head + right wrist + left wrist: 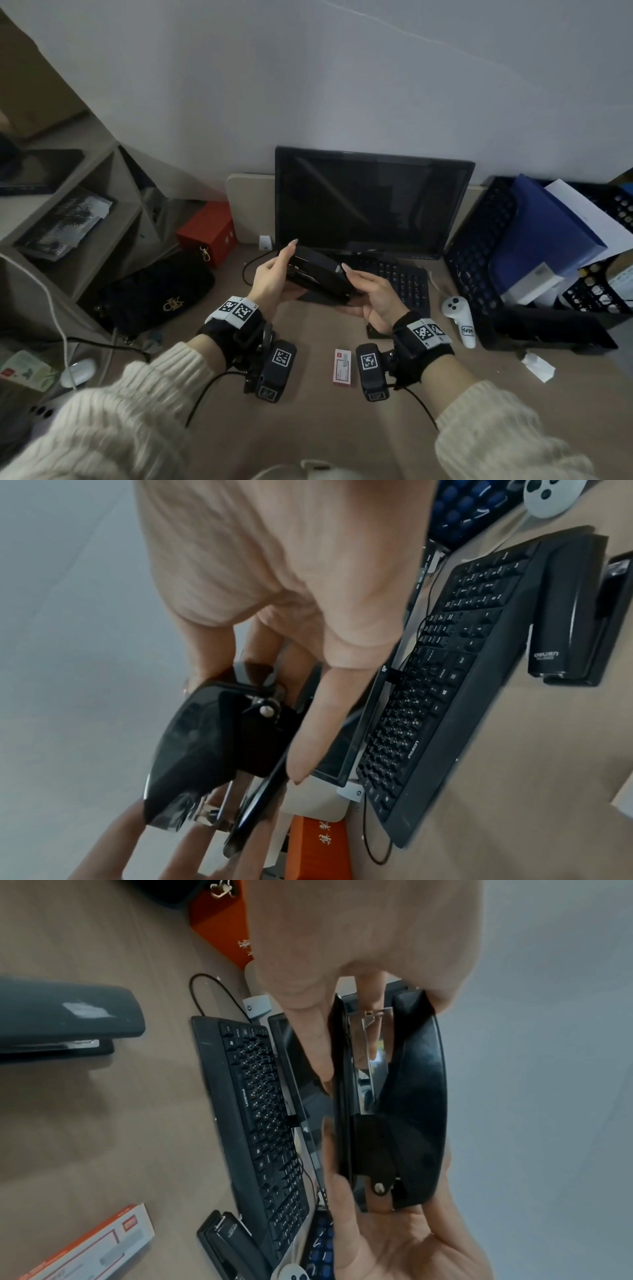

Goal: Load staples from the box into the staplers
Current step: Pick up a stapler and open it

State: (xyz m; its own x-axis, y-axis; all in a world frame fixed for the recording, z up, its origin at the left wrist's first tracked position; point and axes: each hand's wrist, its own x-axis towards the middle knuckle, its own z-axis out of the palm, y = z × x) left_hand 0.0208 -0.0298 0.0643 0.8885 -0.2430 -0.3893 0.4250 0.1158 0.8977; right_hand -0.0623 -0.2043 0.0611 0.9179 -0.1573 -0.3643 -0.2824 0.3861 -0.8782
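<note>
We hold 1 black stapler [320,275] in the air over the keyboard [400,279], our left hand [274,279] curled around its front end and our right hand [371,296] clasping its hinge end. The staple box [342,367] lies closed on the desk [308,428] between our wrists. We judge loading has barely started: this stapler shows no staples going in, and 2 other staplers [65,1020] [229,1242] wait on the desk.

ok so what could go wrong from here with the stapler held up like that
The black stapler is held in the air by both the left hand and the right hand, above the keyboard; a slip could drop it there. Fingers lie beside its metal magazine and might get pinched if it snaps closed.
</note>
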